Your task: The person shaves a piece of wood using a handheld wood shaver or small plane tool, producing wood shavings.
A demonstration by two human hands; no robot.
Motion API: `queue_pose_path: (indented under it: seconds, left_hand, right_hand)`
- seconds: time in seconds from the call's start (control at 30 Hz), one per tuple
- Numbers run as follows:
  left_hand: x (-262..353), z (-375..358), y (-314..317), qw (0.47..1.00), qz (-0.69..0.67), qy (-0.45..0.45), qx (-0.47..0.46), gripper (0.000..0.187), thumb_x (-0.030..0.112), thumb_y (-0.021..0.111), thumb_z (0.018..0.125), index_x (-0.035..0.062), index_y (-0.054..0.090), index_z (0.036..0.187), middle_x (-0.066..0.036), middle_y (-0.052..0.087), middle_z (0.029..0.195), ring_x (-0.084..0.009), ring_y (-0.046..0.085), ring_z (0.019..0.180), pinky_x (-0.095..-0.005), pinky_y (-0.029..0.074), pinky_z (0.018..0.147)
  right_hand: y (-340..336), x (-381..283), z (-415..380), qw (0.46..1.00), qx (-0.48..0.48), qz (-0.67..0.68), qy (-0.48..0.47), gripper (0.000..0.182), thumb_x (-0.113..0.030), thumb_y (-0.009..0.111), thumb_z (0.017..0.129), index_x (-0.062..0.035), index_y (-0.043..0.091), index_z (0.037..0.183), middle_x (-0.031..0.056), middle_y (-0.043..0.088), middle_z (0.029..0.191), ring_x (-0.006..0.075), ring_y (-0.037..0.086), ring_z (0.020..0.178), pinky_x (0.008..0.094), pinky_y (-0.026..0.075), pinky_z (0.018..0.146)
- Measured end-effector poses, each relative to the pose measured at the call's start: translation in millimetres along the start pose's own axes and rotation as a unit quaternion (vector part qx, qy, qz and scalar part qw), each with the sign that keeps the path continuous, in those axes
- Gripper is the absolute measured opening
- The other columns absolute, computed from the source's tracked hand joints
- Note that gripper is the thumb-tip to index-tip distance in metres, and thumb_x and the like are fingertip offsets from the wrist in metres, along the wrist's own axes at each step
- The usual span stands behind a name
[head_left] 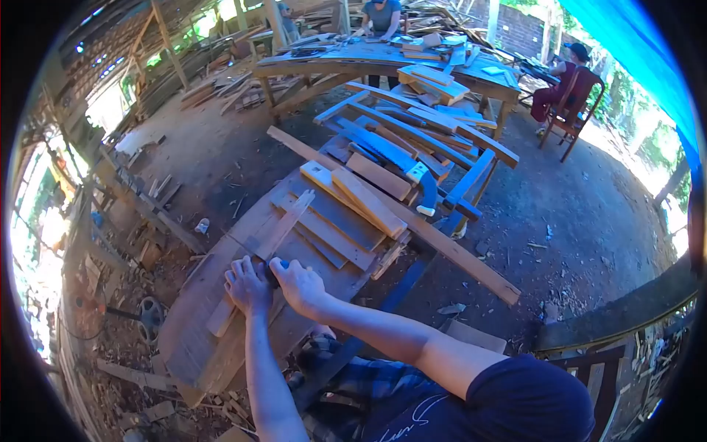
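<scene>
Over the middle of the workbench [191, 313], gripping now with the right hand [296, 286], curled firmly round a dark object [270, 275] showing a dab of blue, too covered to identify. Just beside, resting with the left hand [249, 286], fingers bent and a little spread; no telling about any hold underneath. Out from the hands toward the bench's far end, a pale strip [286, 225], no clamp in sight: could skid sideways under uneven pressure, or nip fingertips this close to the dark object on a slip. Further along, thin boards [331, 234], then stacked pale boards [368, 202] at the far end by the near corner; could slide off if jolted. Across that end, a long plank [456, 261] jutting past the near edge, easy to knock with an elbow and so jar the pile. Beyond, a hand saw [421, 175] lying among lumber; farther back, behind a big table [317, 68], a standing person [381, 18].
</scene>
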State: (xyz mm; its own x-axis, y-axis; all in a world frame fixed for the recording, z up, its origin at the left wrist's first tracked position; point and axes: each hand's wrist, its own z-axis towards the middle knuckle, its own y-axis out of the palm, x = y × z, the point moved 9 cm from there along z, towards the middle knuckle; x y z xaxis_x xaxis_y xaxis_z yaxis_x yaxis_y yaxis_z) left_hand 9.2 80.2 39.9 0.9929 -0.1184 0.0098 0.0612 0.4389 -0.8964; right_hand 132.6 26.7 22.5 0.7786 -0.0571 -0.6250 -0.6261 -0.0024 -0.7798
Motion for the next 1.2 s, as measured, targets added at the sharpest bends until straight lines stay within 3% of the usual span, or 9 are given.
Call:
queue_pose_path:
  seconds: [0.07,0.2,0.3,0.33,0.43,0.57,0.87,1.0,1.2]
  left_hand:
    - [-0.3,3.7,-14.7,1.0,-0.011,0.009,0.009,0.036,0.037,0.057,0.09,0.0116,0.058,0.115,-0.007,0.054,0.111,-0.03,0.051,0.104,-0.0455,0.042,0.084]
    - [9.6,-5.1,-8.5,0.999,-0.003,0.016,0.038,0.034,0.037,0.056,0.091,0.0113,0.058,0.113,-0.007,0.054,0.11,-0.0298,0.052,0.103,-0.0447,0.043,0.083]
    - [7.1,-4.4,-2.8,0.999,0.005,0.026,0.037,0.033,0.037,0.056,0.091,0.012,0.058,0.113,-0.007,0.054,0.11,-0.0298,0.052,0.103,-0.0446,0.043,0.083]
    - [6.4,-4.2,-2.1,1.0,-0.005,0.02,0.019,0.033,0.037,0.056,0.091,0.013,0.058,0.113,-0.006,0.055,0.111,-0.0299,0.052,0.103,-0.0455,0.043,0.083]
    - [7.3,-3.8,-7.0,0.999,-0.016,0.011,0.033,0.034,0.038,0.057,0.09,0.0139,0.058,0.114,-0.006,0.056,0.112,-0.0299,0.052,0.104,-0.0462,0.043,0.084]
    - [6.1,-5.2,-8.9,1.0,-0.012,-0.003,0.023,0.035,0.039,0.057,0.09,0.0138,0.058,0.114,-0.006,0.056,0.113,-0.0302,0.052,0.105,-0.0461,0.041,0.086]
    - [4.8,-1.9,-7.0,0.999,-0.049,-0.016,-0.009,0.037,0.037,0.057,0.09,0.0123,0.058,0.117,-0.005,0.055,0.114,-0.029,0.05,0.107,-0.0459,0.039,0.088]
    - [6.8,-3.9,-7.6,0.998,-0.053,-0.013,-0.002,0.034,0.037,0.056,0.091,0.0135,0.058,0.116,-0.006,0.055,0.112,-0.0292,0.05,0.104,-0.0457,0.039,0.086]
    - [5.5,-2.7,-6.0,0.998,-0.06,0.012,0.006,0.033,0.037,0.056,0.091,0.0132,0.058,0.114,-0.006,0.055,0.111,-0.0287,0.05,0.104,-0.0455,0.039,0.086]
  right_hand:
    - [-4.7,-9.5,-0.9,0.995,0.063,0.002,-0.081,0.043,-0.013,0.059,0.086,-0.0153,0.039,0.125,0.0264,0.054,0.114,0.0442,0.065,0.087,0.0487,0.055,0.071]
    - [-14.5,20.4,-47.0,0.992,0.105,-0.021,-0.069,0.029,-0.007,0.049,0.088,-0.0127,0.041,0.116,0.0223,0.058,0.098,0.0416,0.067,0.079,0.047,0.055,0.065]
    - [-16.3,4.6,-33.4,0.998,0.054,-0.001,-0.034,0.029,-0.008,0.049,0.089,-0.0133,0.042,0.116,0.0226,0.058,0.099,0.0415,0.066,0.081,0.0468,0.055,0.067]
    - [-14.9,-3.3,-17.8,0.992,0.105,-0.006,-0.068,0.028,-0.011,0.048,0.091,-0.0131,0.041,0.118,0.026,0.057,0.099,0.0443,0.065,0.08,0.0501,0.054,0.066]
    - [-10.4,-5.3,0.3,0.994,0.084,-0.001,-0.077,0.027,-0.012,0.047,0.091,-0.0138,0.042,0.117,0.0249,0.058,0.096,0.0436,0.065,0.08,0.0506,0.054,0.066]
    - [-11.3,14.6,-34.8,0.998,0.038,-0.009,-0.05,0.027,-0.011,0.047,0.091,-0.013,0.042,0.117,0.0225,0.059,0.099,0.0411,0.064,0.088,0.0477,0.054,0.068]
    - [1.2,1.2,5.6,0.992,0.078,-0.033,-0.094,0.033,-0.015,0.053,0.09,-0.0158,0.039,0.12,0.0241,0.057,0.098,0.0446,0.064,0.08,0.0517,0.052,0.066]
    - [-12.6,17.0,-39.4,0.996,0.058,-0.014,-0.068,0.026,-0.011,0.047,0.091,-0.0128,0.041,0.116,0.0247,0.058,0.102,0.043,0.064,0.085,0.0511,0.052,0.073]
    - [-1.8,-6.0,7.4,0.995,0.064,-0.038,-0.067,0.027,-0.012,0.049,0.091,-0.0137,0.041,0.116,0.0257,0.056,0.107,0.043,0.065,0.077,0.0503,0.053,0.064]
